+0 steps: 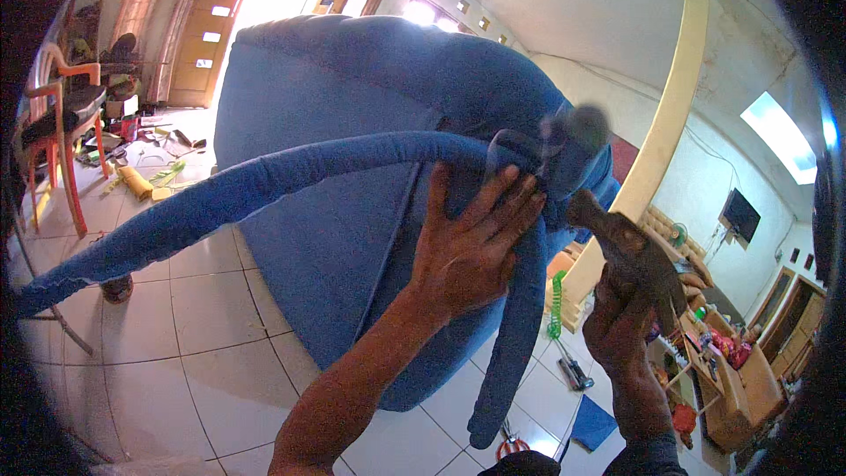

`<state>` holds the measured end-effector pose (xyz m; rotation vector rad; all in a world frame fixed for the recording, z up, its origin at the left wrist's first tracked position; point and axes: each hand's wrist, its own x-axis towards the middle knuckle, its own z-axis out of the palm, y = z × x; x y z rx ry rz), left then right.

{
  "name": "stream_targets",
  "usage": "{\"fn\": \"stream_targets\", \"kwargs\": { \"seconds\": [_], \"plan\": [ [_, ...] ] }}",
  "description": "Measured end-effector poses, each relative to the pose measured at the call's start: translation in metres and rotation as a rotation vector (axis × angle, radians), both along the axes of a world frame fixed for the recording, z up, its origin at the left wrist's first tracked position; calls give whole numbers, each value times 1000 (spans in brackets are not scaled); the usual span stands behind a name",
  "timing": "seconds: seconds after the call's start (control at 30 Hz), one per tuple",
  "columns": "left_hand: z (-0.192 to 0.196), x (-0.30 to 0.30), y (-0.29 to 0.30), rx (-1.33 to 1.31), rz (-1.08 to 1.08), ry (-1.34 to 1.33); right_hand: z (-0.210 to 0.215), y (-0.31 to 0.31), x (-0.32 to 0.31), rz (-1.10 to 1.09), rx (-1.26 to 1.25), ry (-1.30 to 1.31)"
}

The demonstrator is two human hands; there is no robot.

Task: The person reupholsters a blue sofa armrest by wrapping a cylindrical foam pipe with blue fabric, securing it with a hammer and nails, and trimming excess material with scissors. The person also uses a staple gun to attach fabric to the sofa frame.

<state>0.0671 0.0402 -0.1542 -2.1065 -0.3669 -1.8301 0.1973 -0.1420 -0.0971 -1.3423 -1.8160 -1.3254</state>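
Note:
A large blue upholstered sofa piece (300,115) stands tilted in front of me. A long padded blue strip (291,167) runs from the far left across its edge, and a blue end hangs down (511,344). My left hand (467,251) lies flat on the strip near its bend, fingers spread. My right hand (621,317) is closed round a dark brown hammer (630,242), raised to the right of the strip; its handle is mostly hidden by the hand. A dark rounded shape (577,137) above the bend is too blurred to make out.
Below, on white tiles, lie a blue fabric scrap (595,423), scissors with orange handles (511,448) and a black air tool (575,373) on a green coiled hose (555,304). An orange plastic chair (66,123) and scattered items stand left. A yellow post (677,79) rises at right.

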Motion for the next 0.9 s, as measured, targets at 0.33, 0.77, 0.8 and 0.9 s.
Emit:
{"fn": "stream_targets", "kwargs": {
  "seconds": [0.33, 0.77, 0.8, 0.9],
  "plan": [
    [1, 0, -1, -7, -23, -26, 12, 9, -10, -90, -173, 169],
    [-2, 4, 0, 7, 4, -31, 4, 17, 2, -6, -162, 105],
    [-3, 4, 0, 2, -3, -33, 3, 18, 3, -109, -240, 128],
    [-3, 4, 0, -2, -5, -39, -5, 20, 8, -46, -68, 110]
  ]
}}
